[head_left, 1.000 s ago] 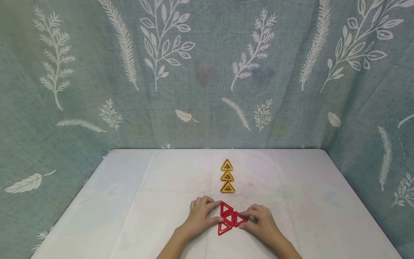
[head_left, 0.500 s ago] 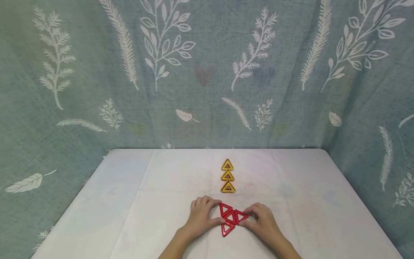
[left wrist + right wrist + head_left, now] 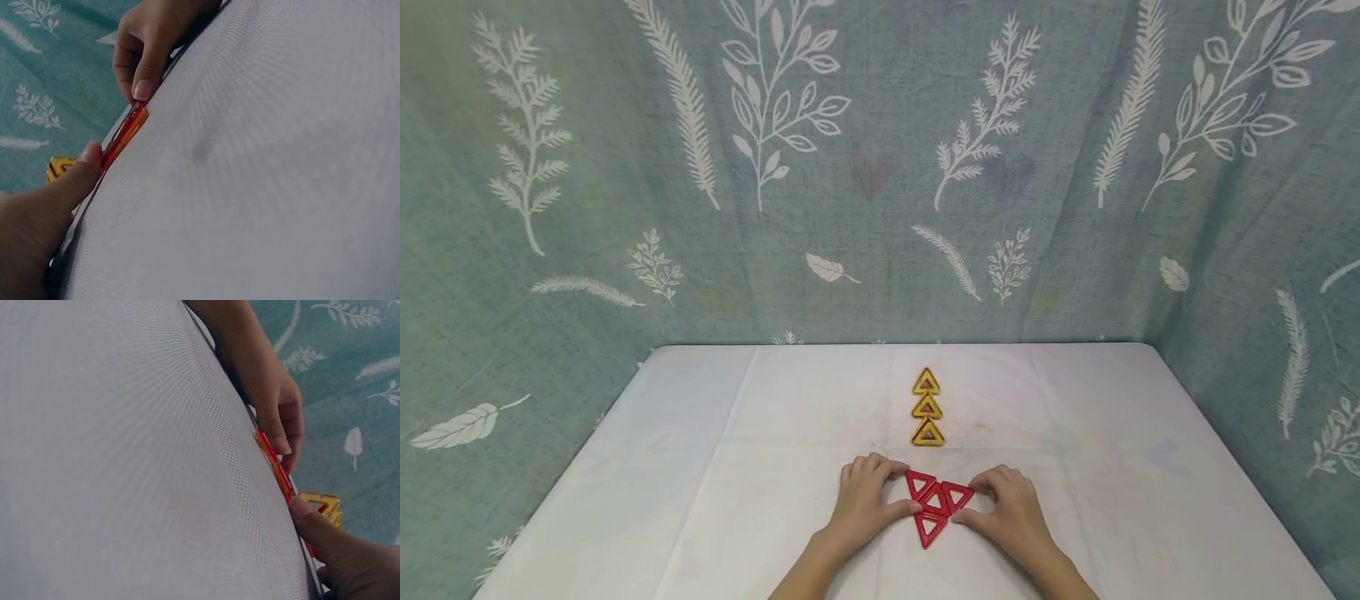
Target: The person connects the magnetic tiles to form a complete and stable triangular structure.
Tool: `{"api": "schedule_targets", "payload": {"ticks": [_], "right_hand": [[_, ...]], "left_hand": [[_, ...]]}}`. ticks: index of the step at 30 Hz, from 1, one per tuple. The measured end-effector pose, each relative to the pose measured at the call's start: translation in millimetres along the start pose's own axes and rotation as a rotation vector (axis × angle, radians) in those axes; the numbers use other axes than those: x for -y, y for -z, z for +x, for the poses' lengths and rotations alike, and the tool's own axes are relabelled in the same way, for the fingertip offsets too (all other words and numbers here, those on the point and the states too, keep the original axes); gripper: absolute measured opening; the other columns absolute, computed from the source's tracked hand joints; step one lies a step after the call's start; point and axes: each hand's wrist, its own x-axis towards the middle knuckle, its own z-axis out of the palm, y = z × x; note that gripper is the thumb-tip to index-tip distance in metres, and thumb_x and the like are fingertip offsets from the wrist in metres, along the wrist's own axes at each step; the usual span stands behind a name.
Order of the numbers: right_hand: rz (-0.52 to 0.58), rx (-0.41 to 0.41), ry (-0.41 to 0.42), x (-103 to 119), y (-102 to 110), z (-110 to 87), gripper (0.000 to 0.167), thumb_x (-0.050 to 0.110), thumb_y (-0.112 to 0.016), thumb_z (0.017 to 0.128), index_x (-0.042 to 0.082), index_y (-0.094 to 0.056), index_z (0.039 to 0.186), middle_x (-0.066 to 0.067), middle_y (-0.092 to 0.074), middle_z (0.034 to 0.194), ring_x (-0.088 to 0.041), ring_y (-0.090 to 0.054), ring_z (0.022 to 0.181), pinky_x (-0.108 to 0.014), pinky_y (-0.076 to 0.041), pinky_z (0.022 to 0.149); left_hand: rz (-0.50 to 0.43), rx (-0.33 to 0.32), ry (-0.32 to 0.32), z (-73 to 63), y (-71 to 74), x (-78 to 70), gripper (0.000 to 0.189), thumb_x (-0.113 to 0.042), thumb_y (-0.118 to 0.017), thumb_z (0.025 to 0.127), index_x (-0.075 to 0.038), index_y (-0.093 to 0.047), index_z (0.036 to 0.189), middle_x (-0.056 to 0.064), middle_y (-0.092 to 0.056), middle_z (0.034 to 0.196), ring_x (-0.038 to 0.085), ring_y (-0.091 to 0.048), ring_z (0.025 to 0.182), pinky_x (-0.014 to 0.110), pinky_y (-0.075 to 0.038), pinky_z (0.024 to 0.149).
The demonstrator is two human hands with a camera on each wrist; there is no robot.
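Note:
Several red triangle magnetic tiles lie flat in a joined cluster: a centre tile (image 3: 934,510) with an upper left tile (image 3: 921,474), a right tile (image 3: 957,487) and a lower tile (image 3: 931,517) around it. My left hand (image 3: 863,502) grips the cluster's left side, thumb near the centre and index finger at the upper corner. On the other side, my right hand (image 3: 1011,515) holds the right tile between thumb and index finger. Both wrist views show the cluster edge-on, as a thin red strip (image 3: 122,140), with a thumb at each end.
Three yellow triangle tiles (image 3: 928,442) stand in a column beyond the red cluster, tips pointing away from me. A white cloth (image 3: 760,500) covers the table. Behind its far edge hangs a green curtain (image 3: 880,308) with white leaf prints, which also runs along both sides.
The red cluster has turned counterclockwise between my hands. Its right tile has swung away from me and its lower tile to the right, now pointing toward me. The yellow tiles have stayed put.

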Motion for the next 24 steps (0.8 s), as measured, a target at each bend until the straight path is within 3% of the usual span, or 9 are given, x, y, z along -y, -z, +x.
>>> {"api": "schedule_targets", "payload": {"ticks": [12, 21, 24], "right_hand": [[-0.012, -0.035, -0.016, 1.2, -2.1, 1.3, 0.046, 0.04, -0.09, 0.049, 0.019, -0.063, 0.081, 0.013, -0.051, 0.075, -0.003, -0.044, 0.072, -0.029, -0.038, 0.069], [0.002, -0.002, -0.106, 4.0, -1.9, 4.6, 0.047, 0.038, -0.089, 0.054, 0.017, -0.065, 0.087, 0.009, -0.06, 0.081, -0.009, -0.051, 0.078, -0.034, -0.039, 0.074], [0.037, -0.004, -0.119, 5.5, -2.0, 5.2, 0.047, 0.036, -0.089, 0.054, 0.016, -0.065, 0.089, 0.01, -0.063, 0.078, -0.007, -0.048, 0.072, -0.031, -0.036, 0.071]], "left_hand": [[0.038, -0.056, 0.001, 0.9, -2.7, -3.1, 0.052, -0.055, -0.073, 0.07, -0.02, -0.062, 0.107, -0.01, -0.054, 0.097, 0.01, -0.042, 0.089, 0.038, -0.031, 0.084], [0.024, -0.106, -0.023, 1.0, -4.0, -3.5, 0.05, -0.051, -0.077, 0.068, -0.02, -0.058, 0.103, -0.009, -0.053, 0.093, 0.009, -0.042, 0.088, 0.036, -0.031, 0.083], [0.018, -0.124, -0.024, 0.9, -4.1, -4.1, 0.051, -0.048, -0.079, 0.066, -0.019, -0.057, 0.101, -0.009, -0.055, 0.092, 0.009, -0.043, 0.087, 0.036, -0.032, 0.082]]}}
